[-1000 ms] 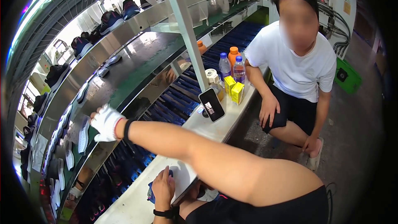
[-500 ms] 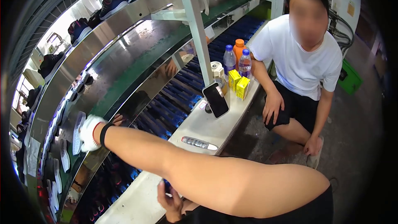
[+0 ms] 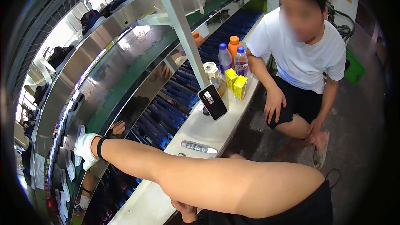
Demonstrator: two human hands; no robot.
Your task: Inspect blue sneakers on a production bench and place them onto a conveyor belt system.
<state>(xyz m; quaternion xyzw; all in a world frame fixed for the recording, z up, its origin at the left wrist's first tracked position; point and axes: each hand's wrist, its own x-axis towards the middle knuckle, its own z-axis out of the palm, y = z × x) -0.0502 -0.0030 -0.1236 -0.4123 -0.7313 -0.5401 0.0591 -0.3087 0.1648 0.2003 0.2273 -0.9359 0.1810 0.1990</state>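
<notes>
My right arm stretches across the view to the left. Its hand [image 3: 87, 150], in a white knit glove with a black band at the wrist, closes on a pale shoe sole [image 3: 80, 132] above the green conveyor belt. More soles [image 3: 62, 179] lie in a row beside it. Low in the view, under my right arm, is my bare left hand [image 3: 185, 209]. Its fingers are mostly hidden by the arm, and I cannot see what it holds, if anything.
Dark shoes [image 3: 89, 21] line the upper metal rail. On the white ledge [image 3: 162, 198] are a marker-like tube [image 3: 199, 146], a phone [image 3: 213, 102], yellow cartons [image 3: 240, 86] and bottles [image 3: 241, 60]. A seated person [image 3: 296, 50] in a white shirt is at right. A metal post [image 3: 179, 25] rises between.
My gloved right hand sits slightly lower and further left in the picture, still with the sole. My left hand has drawn back under the right arm. The seated person's head has tilted down.
</notes>
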